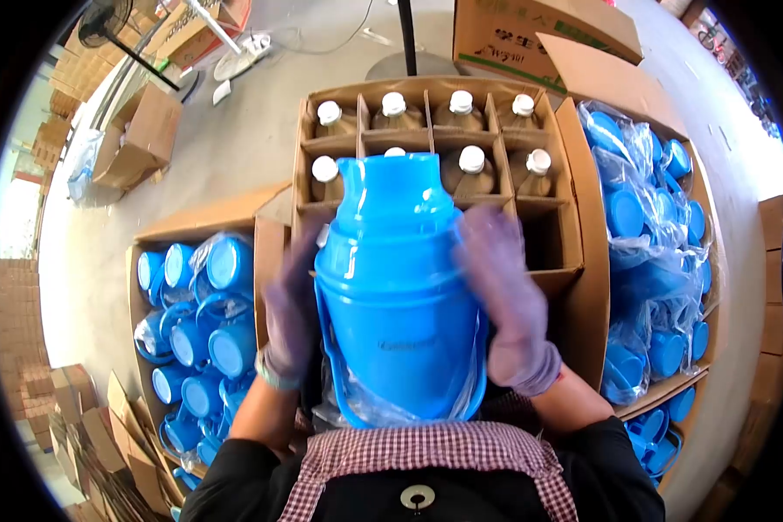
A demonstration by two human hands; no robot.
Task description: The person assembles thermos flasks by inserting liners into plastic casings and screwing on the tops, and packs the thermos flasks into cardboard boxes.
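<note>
A blue plastic thermos jug casing [398, 287] with a spouted top stands upright right in front of my body, its looped handle hanging down over the front and clear plastic film around its lower part. My left hand [289, 304], in a purple-grey glove, is flat along the left side of the jug with a narrow gap. On the other side, my gloved right hand [506, 291] lies with stretched fingers close against the jug's shoulder; motion blur hides whether it touches. Behind the jug, a divided carton [444, 84] holds several glass bottle-shaped liners [471, 170] with white caps.
Open cartons of blue jug parts flank me: the left carton's parts [202, 396] and the right carton's film-wrapped parts [667, 352]. A black stand pole [407, 39], another carton [531, 35] and a small open box [139, 139] stand on the floor beyond. Flattened cardboard [130, 435] leans at lower left.
</note>
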